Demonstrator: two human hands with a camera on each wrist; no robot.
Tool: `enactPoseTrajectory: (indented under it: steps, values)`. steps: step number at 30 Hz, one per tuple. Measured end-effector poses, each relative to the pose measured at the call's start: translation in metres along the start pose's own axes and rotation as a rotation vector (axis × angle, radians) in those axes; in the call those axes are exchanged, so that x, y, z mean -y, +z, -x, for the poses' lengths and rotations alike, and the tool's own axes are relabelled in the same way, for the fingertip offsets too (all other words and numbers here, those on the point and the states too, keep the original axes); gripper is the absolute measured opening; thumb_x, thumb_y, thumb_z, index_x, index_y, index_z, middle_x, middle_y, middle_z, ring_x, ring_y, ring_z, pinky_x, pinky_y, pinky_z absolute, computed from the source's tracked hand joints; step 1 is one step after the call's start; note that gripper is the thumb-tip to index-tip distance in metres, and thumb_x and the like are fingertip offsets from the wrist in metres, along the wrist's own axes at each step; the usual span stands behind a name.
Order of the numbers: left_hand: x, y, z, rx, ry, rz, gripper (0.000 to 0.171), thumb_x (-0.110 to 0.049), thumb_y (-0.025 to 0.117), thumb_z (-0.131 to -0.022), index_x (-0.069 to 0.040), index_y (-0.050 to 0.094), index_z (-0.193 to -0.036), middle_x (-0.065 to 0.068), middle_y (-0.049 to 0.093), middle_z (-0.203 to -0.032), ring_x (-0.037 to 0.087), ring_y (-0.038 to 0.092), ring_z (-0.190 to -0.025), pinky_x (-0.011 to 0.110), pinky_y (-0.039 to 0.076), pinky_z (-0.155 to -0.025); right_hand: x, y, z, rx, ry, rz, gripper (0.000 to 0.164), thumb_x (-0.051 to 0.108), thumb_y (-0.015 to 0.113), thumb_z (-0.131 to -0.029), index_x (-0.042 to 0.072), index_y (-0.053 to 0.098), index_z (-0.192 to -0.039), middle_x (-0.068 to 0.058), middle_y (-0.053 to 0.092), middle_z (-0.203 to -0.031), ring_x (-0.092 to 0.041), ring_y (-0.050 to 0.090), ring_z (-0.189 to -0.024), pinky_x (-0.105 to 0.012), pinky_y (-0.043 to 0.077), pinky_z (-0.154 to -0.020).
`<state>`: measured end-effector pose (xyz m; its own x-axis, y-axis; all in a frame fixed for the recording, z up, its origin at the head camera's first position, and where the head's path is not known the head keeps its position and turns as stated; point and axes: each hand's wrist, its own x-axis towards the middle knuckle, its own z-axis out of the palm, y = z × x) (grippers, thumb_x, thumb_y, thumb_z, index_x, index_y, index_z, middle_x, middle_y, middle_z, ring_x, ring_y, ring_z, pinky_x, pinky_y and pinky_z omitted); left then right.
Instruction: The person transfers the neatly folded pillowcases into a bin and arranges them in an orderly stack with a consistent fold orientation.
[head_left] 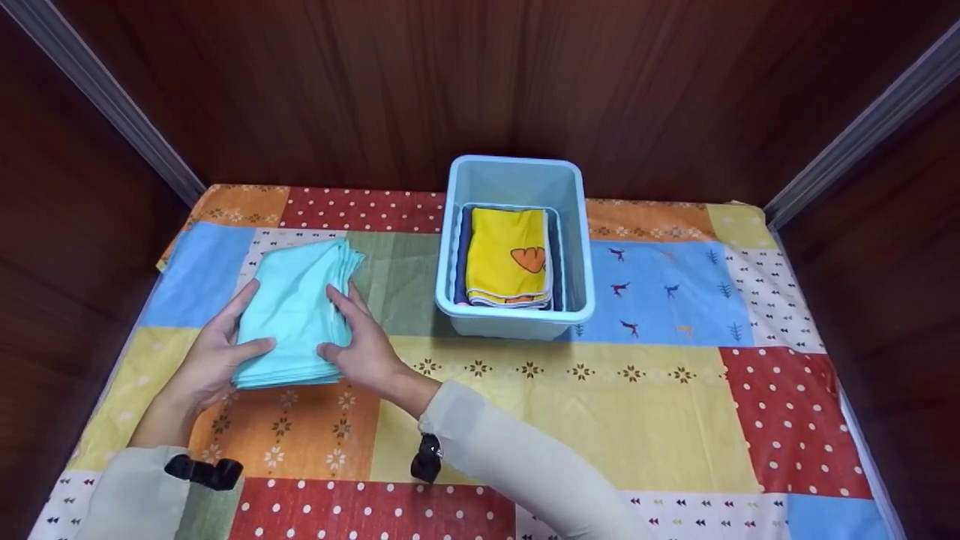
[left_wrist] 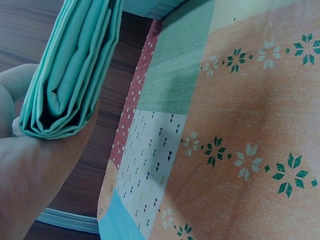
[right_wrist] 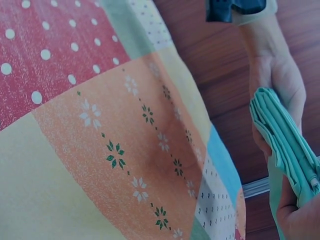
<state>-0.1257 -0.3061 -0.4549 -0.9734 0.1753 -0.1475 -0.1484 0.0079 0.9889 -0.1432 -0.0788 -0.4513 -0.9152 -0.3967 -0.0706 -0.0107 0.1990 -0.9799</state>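
A folded turquoise cloth, several layers thick, is held above the left part of the patchwork cover. My left hand grips its left edge, thumb on top. On the opposite edge, my right hand holds it with the thumb and fingers. The left wrist view shows the rolled layers of the cloth end-on, resting in the left hand. Both hands appear on the cloth in the right wrist view. What lies under the cloth is hidden.
A light blue plastic bin stands at the back middle. Inside it lie a folded yellow cloth with a carrot print and a dark blue cloth. Dark wooden panels enclose the patchwork cover at the back and sides.
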Motion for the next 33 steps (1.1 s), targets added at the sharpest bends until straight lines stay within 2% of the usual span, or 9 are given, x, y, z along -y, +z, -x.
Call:
enactPoseTrajectory:
  steps: [12,33]
  values:
    - [-0.007,0.0,0.002,0.009,0.017,-0.001,0.095,0.007,0.062,-0.096,-0.012,0.0,-0.164,0.008,-0.014,-0.17,0.031,-0.011,-0.154,0.01,0.039,-0.102,0.009,0.0,0.001,-0.008,0.005,-0.013,0.081,-0.004,0.07,-0.09,0.017,0.035,-0.16,-0.006,0.01,-0.171,-0.023,0.013,-0.155,-0.028,0.023,-0.12]
    - [-0.02,0.001,0.004,0.042,0.061,-0.016,0.093,0.005,0.062,-0.097,-0.01,-0.001,-0.164,0.012,-0.015,-0.17,0.036,-0.011,-0.153,0.011,0.042,-0.1,0.023,-0.006,0.008,-0.014,-0.028,-0.026,0.079,-0.005,0.069,-0.09,0.015,0.036,-0.159,-0.008,0.01,-0.171,-0.023,0.014,-0.155,-0.028,0.025,-0.12]
